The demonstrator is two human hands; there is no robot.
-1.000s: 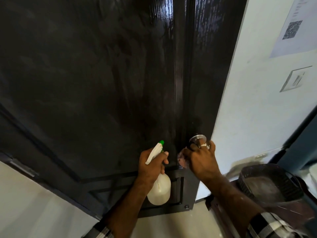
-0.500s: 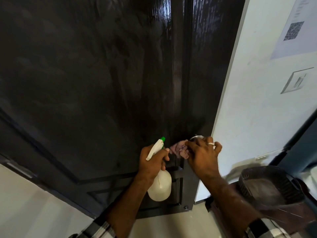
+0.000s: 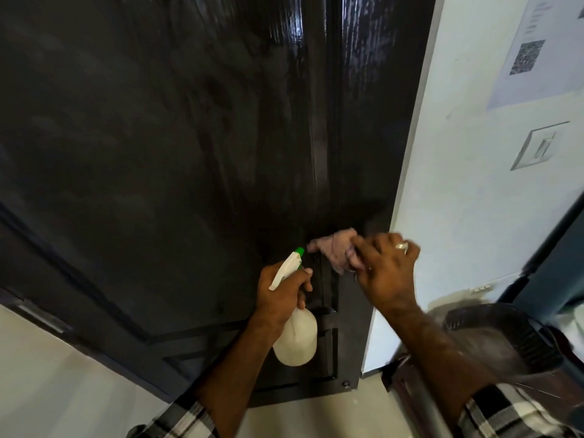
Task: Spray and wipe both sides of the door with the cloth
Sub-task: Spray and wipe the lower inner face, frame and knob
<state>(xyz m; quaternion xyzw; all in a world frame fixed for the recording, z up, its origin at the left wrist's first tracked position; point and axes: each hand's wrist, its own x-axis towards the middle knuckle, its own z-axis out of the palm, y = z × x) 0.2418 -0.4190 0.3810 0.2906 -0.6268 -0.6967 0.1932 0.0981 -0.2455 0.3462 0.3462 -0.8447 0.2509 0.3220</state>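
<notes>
A tall glossy black door fills most of the view, with streaky marks on its surface. My left hand grips a white spray bottle by its neck; its green nozzle tip points up toward the door. My right hand, with a ring on one finger, holds a pinkish cloth against the door's right edge at handle height. The door handle is hidden behind the cloth and hand.
A white wall stands right of the door, with a switch plate and a paper sheet bearing a QR code. A dark mesh basket sits low at the right. Pale floor lies below the door.
My right hand has come off the metal door knob and now shows the pinkish cloth, moved up and right along the door edge. The left hand with the bottle stays nearly still.
</notes>
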